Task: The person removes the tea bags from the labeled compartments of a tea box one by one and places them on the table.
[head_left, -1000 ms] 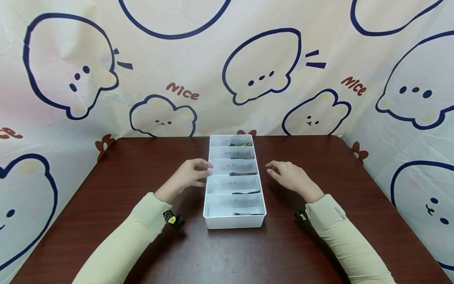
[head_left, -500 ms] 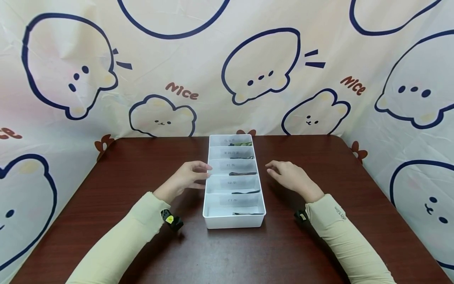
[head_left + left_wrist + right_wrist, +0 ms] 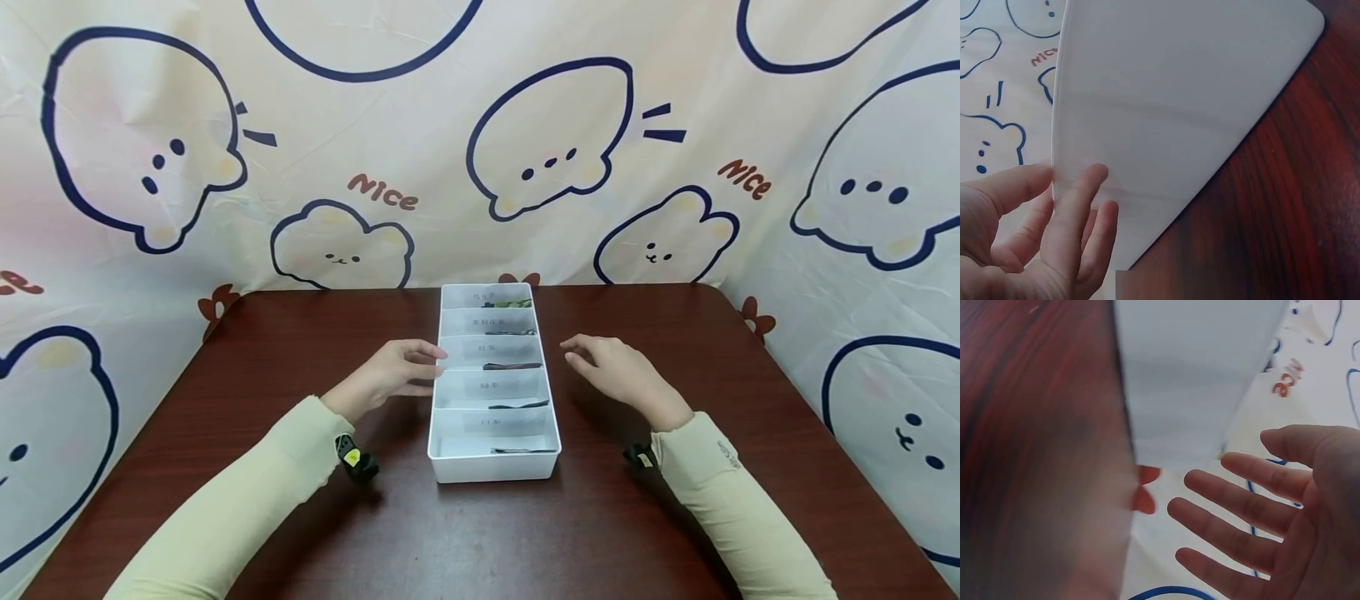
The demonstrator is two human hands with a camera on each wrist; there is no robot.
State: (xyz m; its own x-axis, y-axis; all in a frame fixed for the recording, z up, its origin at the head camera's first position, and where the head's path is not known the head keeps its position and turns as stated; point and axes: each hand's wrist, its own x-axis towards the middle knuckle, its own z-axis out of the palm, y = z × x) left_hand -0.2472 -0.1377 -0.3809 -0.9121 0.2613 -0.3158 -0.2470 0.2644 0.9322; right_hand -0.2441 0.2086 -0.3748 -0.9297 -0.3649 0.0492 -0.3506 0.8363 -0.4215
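One white box (image 3: 495,470) of five compartments sits around the middle of a dark wooden table (image 3: 487,542), between a person's left hand (image 3: 390,372) and right hand (image 3: 618,375). The left, its fingers loosely extended and not clasped, appears to rest its fingertips against the box's left wall; the right, fingers spread and holding nothing, hangs near the opposite wall, apart from it. From where I stand, the step in hand looks like steadying or positioning the box, and the next move would seem to call for the right fingertips to meet their side. The box lies flat, open side up, its long axis running almost straight away from the person, dividers crosswise, printed labels (image 3: 491,422) on the inner walls facing the near end.
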